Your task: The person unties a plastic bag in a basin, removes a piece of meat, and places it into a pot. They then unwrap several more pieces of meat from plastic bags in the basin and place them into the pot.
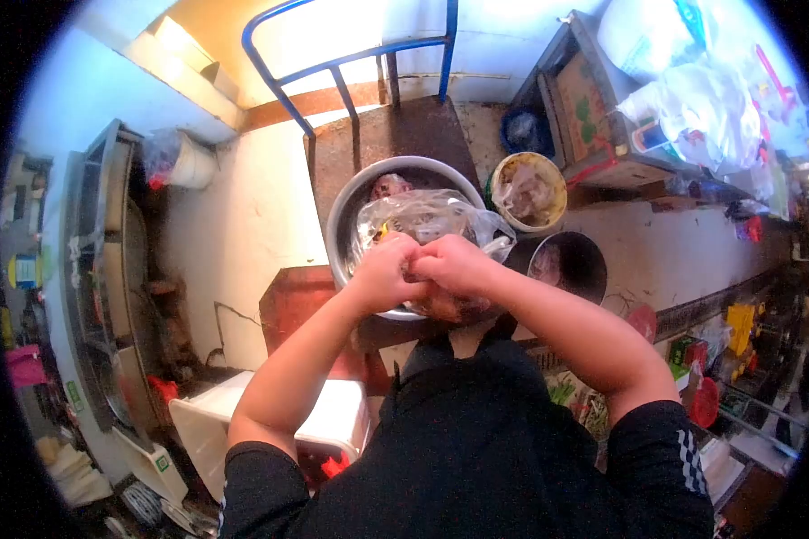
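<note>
Both hands meet over a large metal basin, whose rim (337, 220) shows around a clear plastic bag (422, 211). My left hand (388, 274) is closed, its fingers pressed together at the bag's near edge. Touching it, my right hand (454, 265) is closed too, with the bag's plastic gathered at the fingers. Something dark and yellowish shows through the bag. A reddish piece (391, 187) lies in the basin near its far rim, and more reddish-brown contents (449, 307) show below my hands.
The basin stands on a flat cart (368, 139) with a blue handle (364, 56). To its right are a round tub (557, 202) and a dark bowl (589, 265). A white bin (355, 418) stands at lower left; a wooden cabinet (593, 99) is at upper right.
</note>
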Demonstrator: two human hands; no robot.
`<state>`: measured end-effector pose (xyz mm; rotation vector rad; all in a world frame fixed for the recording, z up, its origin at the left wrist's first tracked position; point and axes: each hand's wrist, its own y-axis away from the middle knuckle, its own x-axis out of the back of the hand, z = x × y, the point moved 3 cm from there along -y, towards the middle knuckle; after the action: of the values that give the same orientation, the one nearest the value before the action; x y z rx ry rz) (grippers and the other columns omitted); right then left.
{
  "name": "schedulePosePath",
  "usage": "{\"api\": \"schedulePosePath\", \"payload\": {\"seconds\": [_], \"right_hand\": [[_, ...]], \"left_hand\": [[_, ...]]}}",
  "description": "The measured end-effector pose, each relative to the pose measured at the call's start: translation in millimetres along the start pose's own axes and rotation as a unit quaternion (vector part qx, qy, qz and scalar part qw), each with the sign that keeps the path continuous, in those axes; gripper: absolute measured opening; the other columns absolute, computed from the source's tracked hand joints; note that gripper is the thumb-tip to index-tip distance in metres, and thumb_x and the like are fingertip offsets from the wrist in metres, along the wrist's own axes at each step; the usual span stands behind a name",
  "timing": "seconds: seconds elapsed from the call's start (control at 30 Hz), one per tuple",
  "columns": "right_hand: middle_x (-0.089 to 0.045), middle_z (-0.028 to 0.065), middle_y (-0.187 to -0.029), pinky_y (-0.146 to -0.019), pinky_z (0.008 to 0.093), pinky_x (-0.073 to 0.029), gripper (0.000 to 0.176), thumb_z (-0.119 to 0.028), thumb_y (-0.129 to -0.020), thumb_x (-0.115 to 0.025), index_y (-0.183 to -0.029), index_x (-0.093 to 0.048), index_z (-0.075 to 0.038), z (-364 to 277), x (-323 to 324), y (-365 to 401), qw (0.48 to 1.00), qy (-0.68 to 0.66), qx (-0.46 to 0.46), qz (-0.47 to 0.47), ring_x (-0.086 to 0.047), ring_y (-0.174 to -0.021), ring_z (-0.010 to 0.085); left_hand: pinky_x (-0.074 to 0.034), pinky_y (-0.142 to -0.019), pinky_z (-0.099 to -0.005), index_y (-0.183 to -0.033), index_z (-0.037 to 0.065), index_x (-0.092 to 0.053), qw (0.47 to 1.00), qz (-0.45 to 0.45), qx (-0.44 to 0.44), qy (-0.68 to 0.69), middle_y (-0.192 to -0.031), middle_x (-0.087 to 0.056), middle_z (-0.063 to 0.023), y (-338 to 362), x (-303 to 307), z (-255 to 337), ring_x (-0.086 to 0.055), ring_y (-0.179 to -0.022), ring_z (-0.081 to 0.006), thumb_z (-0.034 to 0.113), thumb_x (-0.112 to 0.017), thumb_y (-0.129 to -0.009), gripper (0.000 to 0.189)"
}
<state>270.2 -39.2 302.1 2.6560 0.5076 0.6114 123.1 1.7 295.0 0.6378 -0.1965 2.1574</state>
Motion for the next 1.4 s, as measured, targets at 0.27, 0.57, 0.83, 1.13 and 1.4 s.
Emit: {"api": "schedulePosePath", "payload": {"seconds": [0.27, 0.57, 0.83, 1.13, 1.4], "right_hand": [[-0.067, 0.0205, -0.083, -0.070, 0.0433, -0.050, 0.027, -0.029, -0.084, -0.060, -0.086, -0.065, -0.003, -28.8, 7.6, 12.6, 0.990, 0.130, 0.036, 0.035, -0.065, -0.077, 0.0372], [-0.065, 0.0256, -0.094, -0.080, 0.0487, -0.049, 0.026, -0.022, -0.082, -0.062, -0.096, -0.062, -0.001, 9.7, -0.1, -25.4, 0.987, 0.122, -0.055, 0.084, -0.063, -0.092, 0.0417], [-0.066, 0.0264, -0.094, -0.081, 0.0460, -0.050, 0.028, -0.022, -0.082, -0.061, -0.096, -0.065, 0.002, 64.1, 16.3, -49.7, 0.967, 0.081, -0.137, 0.199, -0.063, -0.092, 0.0421], [-0.067, 0.0234, -0.095, -0.079, 0.0443, -0.051, 0.034, -0.031, -0.086, -0.059, -0.096, -0.068, 0.000, 94.6, 38.4, -51.7, 0.963, 0.087, -0.193, 0.168, -0.065, -0.086, 0.0405], [-0.057, 0.0060, -0.068, -0.044, 0.0363, -0.038, 0.034, -0.034, -0.092, -0.059, -0.087, -0.064, -0.001, 80.6, 29.1, -28.8, 0.951, -0.132, -0.203, 0.193, -0.047, -0.050, 0.0161]], "left_hand": [[-0.045, -0.073, -0.0432, -0.069, 0.004, -0.056, 0.989, 0.060, 0.008, -0.135, -0.074, -0.058, -0.0130, 11.4, -7.8, 5.9, -0.057, -0.078, -0.0332, 0.019, -0.073, -0.062, 0.023], [-0.043, -0.054, -0.0386, -0.064, -0.001, -0.055, 0.989, 0.078, 0.122, -0.017, -0.064, -0.055, -0.0156, 14.1, -0.2, -0.7, -0.053, -0.055, -0.0273, 0.030, -0.075, -0.075, 0.038], [-0.042, -0.052, -0.0391, -0.058, 0.000, -0.052, 0.992, 0.061, 0.033, -0.102, -0.059, -0.052, -0.0148, 35.5, -11.6, 14.8, -0.052, -0.052, -0.0280, 0.030, -0.075, -0.079, 0.043], [-0.046, -0.059, -0.0425, -0.057, 0.005, -0.054, 0.993, -0.008, -0.084, -0.077, -0.063, -0.055, -0.0125, 53.6, -19.5, 10.7, -0.057, -0.064, -0.0338, 0.013, -0.065, -0.078, 0.025], [-0.046, -0.063, -0.0378, -0.061, 0.005, -0.056, 0.995, 0.040, -0.081, -0.049, -0.066, -0.054, -0.0102, 78.9, -12.7, -24.7, -0.055, -0.069, -0.0292, 0.008, -0.069, -0.073, 0.018]]}}
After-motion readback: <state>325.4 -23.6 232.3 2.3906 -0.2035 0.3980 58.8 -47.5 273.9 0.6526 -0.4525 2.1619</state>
